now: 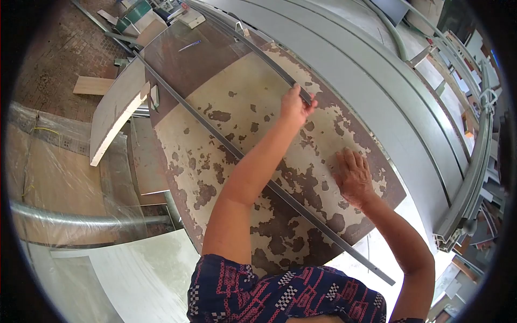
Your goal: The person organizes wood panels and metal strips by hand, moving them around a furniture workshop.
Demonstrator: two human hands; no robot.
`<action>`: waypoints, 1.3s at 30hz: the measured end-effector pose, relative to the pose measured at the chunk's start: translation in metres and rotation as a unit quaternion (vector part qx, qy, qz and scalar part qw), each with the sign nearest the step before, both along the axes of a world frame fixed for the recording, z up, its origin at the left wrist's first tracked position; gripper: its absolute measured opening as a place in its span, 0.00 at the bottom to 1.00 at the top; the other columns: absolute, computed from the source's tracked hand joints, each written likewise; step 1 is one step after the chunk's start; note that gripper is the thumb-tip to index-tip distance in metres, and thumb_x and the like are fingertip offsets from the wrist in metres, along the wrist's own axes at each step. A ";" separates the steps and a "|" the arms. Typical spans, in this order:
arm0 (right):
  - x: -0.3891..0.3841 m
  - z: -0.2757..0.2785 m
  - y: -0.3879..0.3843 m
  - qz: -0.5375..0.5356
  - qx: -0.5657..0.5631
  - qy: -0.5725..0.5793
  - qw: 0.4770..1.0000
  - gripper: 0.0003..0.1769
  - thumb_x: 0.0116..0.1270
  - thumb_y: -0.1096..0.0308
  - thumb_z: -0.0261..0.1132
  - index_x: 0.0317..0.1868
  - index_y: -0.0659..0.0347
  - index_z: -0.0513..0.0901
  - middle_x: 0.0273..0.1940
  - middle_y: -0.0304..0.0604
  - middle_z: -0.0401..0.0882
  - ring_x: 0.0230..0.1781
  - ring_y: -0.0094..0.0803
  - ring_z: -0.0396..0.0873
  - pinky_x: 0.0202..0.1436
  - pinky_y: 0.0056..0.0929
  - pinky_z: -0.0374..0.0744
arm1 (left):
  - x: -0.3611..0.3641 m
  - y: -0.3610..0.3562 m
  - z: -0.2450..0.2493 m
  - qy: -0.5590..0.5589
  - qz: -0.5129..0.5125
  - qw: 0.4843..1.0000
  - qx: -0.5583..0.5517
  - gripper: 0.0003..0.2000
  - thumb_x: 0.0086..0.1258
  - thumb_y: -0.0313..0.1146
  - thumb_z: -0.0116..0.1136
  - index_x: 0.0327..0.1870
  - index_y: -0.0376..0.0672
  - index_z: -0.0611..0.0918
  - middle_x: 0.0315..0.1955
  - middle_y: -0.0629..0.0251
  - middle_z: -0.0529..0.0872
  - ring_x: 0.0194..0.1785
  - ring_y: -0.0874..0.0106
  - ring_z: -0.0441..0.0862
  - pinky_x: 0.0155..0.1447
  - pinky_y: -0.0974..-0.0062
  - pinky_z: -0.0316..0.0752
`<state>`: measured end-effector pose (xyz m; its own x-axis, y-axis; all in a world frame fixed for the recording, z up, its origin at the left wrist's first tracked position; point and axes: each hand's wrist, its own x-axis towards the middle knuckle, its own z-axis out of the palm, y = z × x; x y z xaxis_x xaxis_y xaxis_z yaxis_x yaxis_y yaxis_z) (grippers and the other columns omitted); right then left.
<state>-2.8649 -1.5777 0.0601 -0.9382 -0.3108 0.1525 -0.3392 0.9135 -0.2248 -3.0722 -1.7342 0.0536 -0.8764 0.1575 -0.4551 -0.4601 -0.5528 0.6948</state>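
My left hand (296,106) is closed around the near end of a long grey strip (269,62), which runs away from me toward the top of the view. My right hand (354,176) lies palm down on a worn board (242,81), its fingers stretched out and nothing held. The board's pale surface has peeled in many dark brown patches. A second long grey strip (318,222) lies diagonally across the board under my left forearm, and its near end sticks out past the board's edge by my body.
A large pale grey machine table (366,81) with long rails stands to the right. A white-faced panel (116,116) leans at the left. A blue pen (190,45) lies on the board's far part. A metal pipe (91,217) and plastic sheeting (64,172) are at lower left.
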 end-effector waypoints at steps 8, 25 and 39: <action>0.004 -0.008 -0.003 -0.010 0.035 0.020 0.999 0.29 0.64 0.61 0.56 0.61 0.70 0.63 0.61 0.57 0.58 0.64 0.50 0.56 0.65 0.47 0.59 | -0.063 -0.027 0.000 -0.007 0.023 0.999 -0.025 0.14 0.73 0.45 0.40 0.36 0.44 0.71 0.25 0.64 0.79 0.23 0.72 0.76 0.23 0.79 0.65; 0.001 -0.005 -0.003 -0.015 0.043 -0.034 0.998 0.32 0.65 0.59 0.56 0.63 0.71 0.60 0.64 0.59 0.55 0.65 0.50 0.54 0.67 0.47 0.56 | -0.150 -0.073 -0.008 -0.032 0.044 0.998 -0.030 0.13 0.71 0.47 0.45 0.41 0.46 0.69 0.27 0.61 0.78 0.22 0.70 0.75 0.22 0.77 0.64; -0.003 0.002 -0.003 -0.012 0.058 -0.065 0.996 0.32 0.65 0.60 0.56 0.64 0.70 0.59 0.64 0.58 0.54 0.65 0.49 0.54 0.66 0.46 0.56 | -0.173 -0.087 -0.011 0.003 0.084 0.995 -0.049 0.14 0.71 0.45 0.46 0.41 0.43 0.70 0.27 0.58 0.79 0.24 0.69 0.77 0.23 0.77 0.66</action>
